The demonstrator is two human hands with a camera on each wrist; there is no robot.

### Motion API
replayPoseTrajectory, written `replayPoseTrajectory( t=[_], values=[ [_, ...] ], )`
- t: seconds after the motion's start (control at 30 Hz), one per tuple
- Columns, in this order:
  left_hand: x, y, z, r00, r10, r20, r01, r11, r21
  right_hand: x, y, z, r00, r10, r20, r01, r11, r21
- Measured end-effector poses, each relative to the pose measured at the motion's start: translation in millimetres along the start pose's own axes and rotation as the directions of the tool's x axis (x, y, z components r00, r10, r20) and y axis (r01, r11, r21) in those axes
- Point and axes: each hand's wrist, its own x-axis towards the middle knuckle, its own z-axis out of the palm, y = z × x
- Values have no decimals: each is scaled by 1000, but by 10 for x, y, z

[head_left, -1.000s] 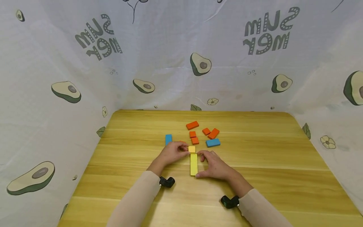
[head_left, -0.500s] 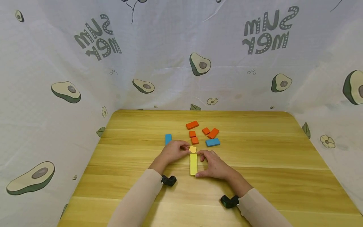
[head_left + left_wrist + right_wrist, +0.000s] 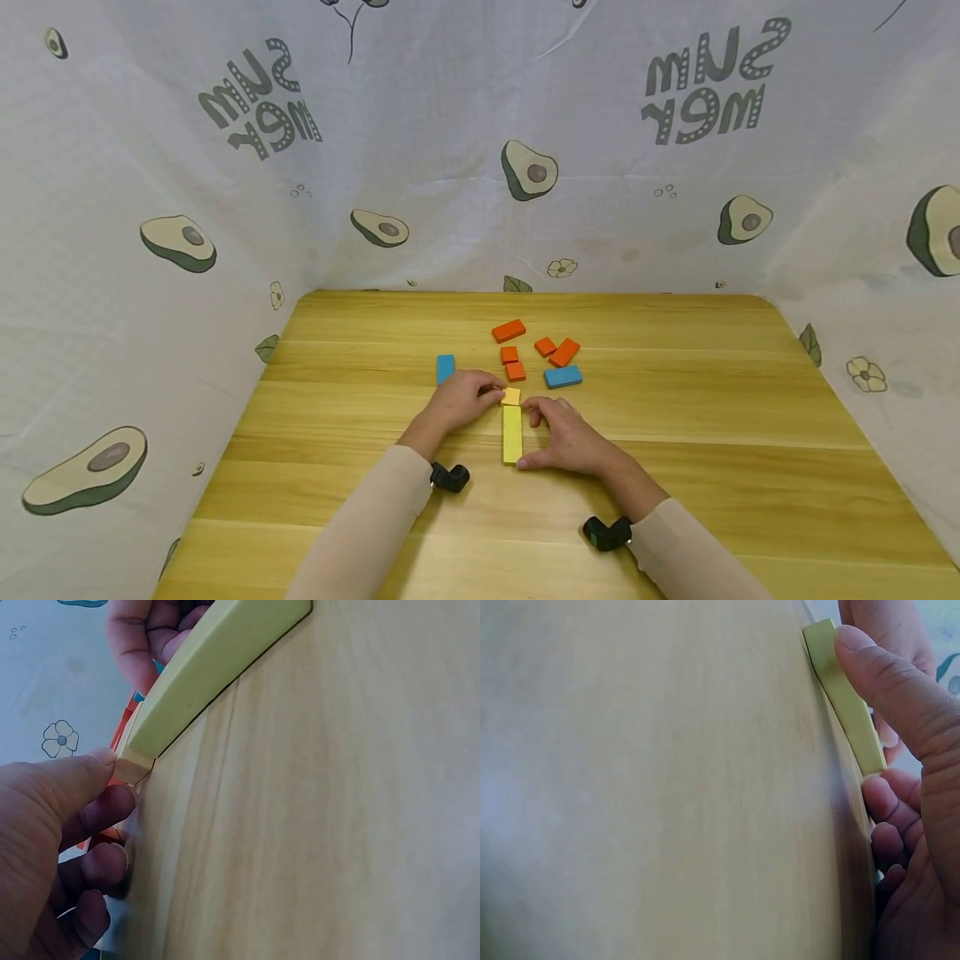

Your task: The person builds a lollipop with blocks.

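A long yellow block point(image 3: 512, 435) lies on the table, pointing away from the person. My right hand point(image 3: 570, 437) spans it lengthwise, with the thumb at its near end and the index finger by its far right corner. Just beyond its far end sits a small square yellow-orange block point(image 3: 511, 397), its edge right against the long one. My left hand point(image 3: 461, 400) pinches the small block from the left. In the left wrist view the thumb tip presses the side of that square block point(image 3: 133, 766), with the other fingers curled below.
Behind the hands lie several small and oblong orange-red blocks point(image 3: 509, 332). One blue block point(image 3: 563, 377) lies right of them, and another blue block point(image 3: 446, 368) stands partly behind my left hand. A patterned white cloth point(image 3: 450, 125) hangs around the wooden table point(image 3: 712, 400).
My left hand has shifted slightly right, and the small yellow-orange block has moved right and turned a little with it. An orange block left of it is now covered by the hand. Right hand unmoved.
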Motion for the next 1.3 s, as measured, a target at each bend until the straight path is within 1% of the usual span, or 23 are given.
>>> replayPoseTrajectory(
  t=[0.17, 0.5, 0.73, 0.83, 1.3],
  values=[
    [-11, 11, 11, 1000, -2, -7, 2, 1000, -11, 3, 0, 2, 1000, 13, 4, -13, 1000, 10],
    [-8, -25, 43, 1000, 7, -15, -7, 1000, -14, 2, -11, 4, 1000, 19, 4, -19, 1000, 18],
    [-9, -17, 47, 999, 19, -27, -20, 1000, -4, -5, -16, 7, 1000, 17, -3, -17, 1000, 22],
    [-8, -12, 48, 999, 16, -28, -16, 1000, 0, -5, -17, 9, 1000, 19, -4, -19, 1000, 24],
    [-60, 5, 63, 998, 14, -54, -15, 1000, -25, -4, -11, 18, 1000, 14, -5, -14, 1000, 24]
  ],
)
